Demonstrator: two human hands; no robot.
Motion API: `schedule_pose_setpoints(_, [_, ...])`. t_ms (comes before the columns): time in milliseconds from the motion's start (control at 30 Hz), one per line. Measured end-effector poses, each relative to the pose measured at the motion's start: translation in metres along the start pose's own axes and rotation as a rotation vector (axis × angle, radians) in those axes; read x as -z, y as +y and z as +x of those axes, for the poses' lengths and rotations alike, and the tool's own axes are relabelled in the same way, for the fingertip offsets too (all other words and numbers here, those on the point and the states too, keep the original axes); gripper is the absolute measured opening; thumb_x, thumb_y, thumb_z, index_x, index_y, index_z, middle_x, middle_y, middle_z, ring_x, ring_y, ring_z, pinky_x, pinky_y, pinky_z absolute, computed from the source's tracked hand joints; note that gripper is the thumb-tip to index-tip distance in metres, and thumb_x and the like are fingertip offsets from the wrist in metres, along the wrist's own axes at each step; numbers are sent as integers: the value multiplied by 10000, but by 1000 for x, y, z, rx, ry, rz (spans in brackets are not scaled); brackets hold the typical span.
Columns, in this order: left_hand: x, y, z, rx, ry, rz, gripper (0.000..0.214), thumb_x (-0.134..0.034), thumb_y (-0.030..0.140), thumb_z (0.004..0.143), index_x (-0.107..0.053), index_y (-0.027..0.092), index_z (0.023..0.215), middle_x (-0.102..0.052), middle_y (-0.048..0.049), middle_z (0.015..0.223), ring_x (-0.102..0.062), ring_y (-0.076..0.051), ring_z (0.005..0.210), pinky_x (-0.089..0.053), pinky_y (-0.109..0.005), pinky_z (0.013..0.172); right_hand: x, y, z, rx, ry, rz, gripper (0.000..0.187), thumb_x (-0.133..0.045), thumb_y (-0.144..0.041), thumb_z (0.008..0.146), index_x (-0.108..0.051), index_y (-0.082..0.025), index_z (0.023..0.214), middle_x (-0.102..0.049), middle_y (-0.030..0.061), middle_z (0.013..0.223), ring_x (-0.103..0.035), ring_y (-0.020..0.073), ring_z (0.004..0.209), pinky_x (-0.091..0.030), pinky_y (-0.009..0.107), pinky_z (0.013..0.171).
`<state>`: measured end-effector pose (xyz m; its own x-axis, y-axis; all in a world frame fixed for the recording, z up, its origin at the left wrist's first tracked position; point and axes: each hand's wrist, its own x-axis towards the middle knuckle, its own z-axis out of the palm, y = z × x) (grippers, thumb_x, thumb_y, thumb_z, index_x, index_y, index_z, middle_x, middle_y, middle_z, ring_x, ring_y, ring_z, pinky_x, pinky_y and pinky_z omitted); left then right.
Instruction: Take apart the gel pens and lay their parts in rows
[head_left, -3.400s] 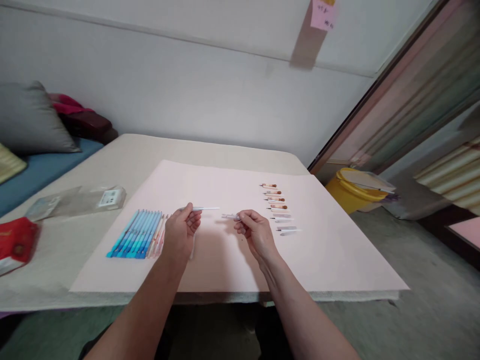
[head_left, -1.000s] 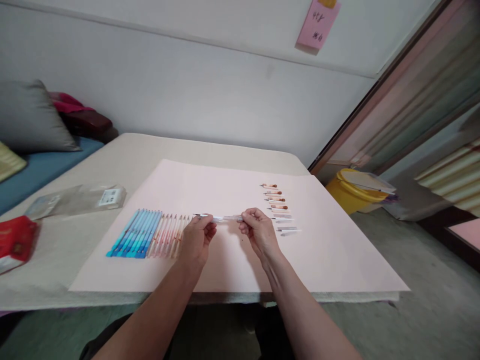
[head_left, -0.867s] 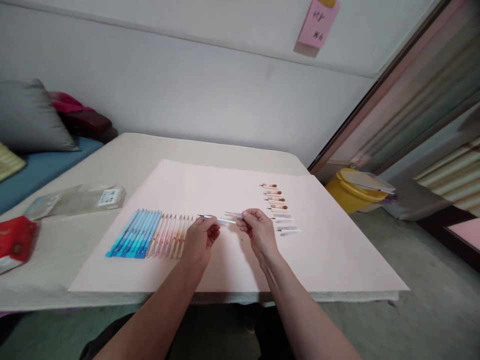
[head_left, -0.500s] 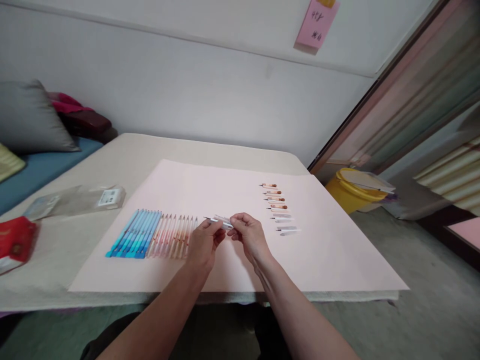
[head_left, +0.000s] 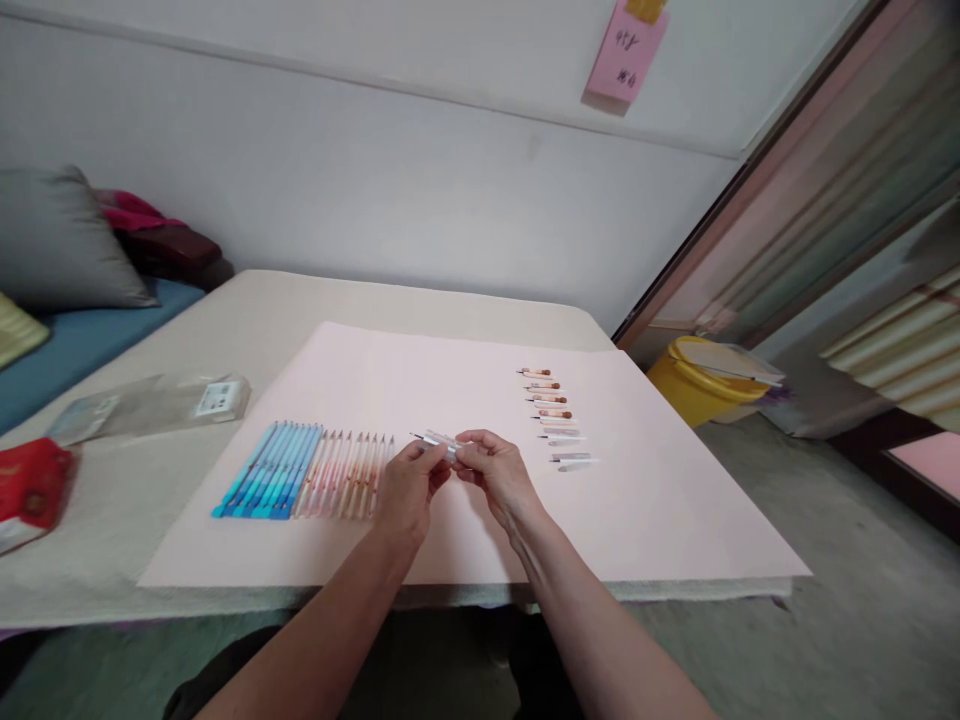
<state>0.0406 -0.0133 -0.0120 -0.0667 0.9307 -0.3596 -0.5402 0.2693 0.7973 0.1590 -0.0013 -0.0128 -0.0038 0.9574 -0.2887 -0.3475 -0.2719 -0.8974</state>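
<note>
Over the middle of the pink sheet, my left hand (head_left: 411, 480) pinches a small white pen (head_left: 442, 443) with a dark tip pointing left. My right hand (head_left: 491, 468) closes on the pen's other end, its fingertips almost meeting the left ones. To the left lies a row of pens: blue ones (head_left: 277, 470) outermost, then pale ones with pink and brownish prints (head_left: 346, 475), partly behind my left hand. On the right is a column of short pens with separate caps beside them, brown-ended ones (head_left: 553, 400) farther off and white-grey ones (head_left: 562, 436) nearer.
The pink sheet (head_left: 660, 520) covers much of a cloth-topped table (head_left: 390, 292). Clear plastic packaging (head_left: 150, 408) and a red packet (head_left: 34, 490) lie at the left. A yellow bucket (head_left: 686, 385) stands on the floor to the right; a wall (head_left: 375, 190) rises behind.
My right hand has shifted slightly left along the pen, closer to my left hand. The view has moved a little; the laid-out pens have stayed in place.
</note>
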Motion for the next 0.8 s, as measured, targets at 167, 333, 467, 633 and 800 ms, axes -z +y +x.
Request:
schedule_pose_setpoints(167, [1,1,2,31,-20,16,172,-711,253,626,-616,138,709,-590,-2,701,-546,-72,619,-452,-199,611,1,5,1,9,8,52,296,-762,-179,530,-636,-146,795,-637,-13,592,-597,92,505,-480,198,534])
schedule_pose_setpoints(333, [5,11,4,97,-123,36,245,-734,296,631,-635,127,779,-619,-45,796,-581,-92,686,-473,-197,621,9,0,4,7,6,76,306,-770,-155,524,-632,-144,797,-631,-7,592,-592,88,498,-483,178,509])
schedule_pose_setpoints(467, [10,22,9,88,-68,37,269,-716,325,663,-620,127,819,-633,-72,812,-598,-108,696,-483,-204,600,35,-12,9,16,33,42,309,-763,-148,534,-631,-151,813,-617,-13,602,-594,91,516,-489,180,512])
schedule_pose_setpoints(633, [17,28,15,98,-19,-27,203,-706,241,672,-592,121,789,-642,-75,764,-610,-111,659,-493,-209,589,112,-24,-3,-33,61,-173,281,-747,-170,572,-630,-163,827,-584,-38,598,-564,70,507,-474,172,511])
schedule_pose_setpoints(800, [17,24,15,112,-58,-13,171,-690,192,677,-603,109,798,-652,-86,761,-619,-115,654,-502,-211,588,199,-32,-28,-95,120,-250,260,-725,-150,586,-637,-118,828,-627,22,654,-568,90,530,-469,198,510])
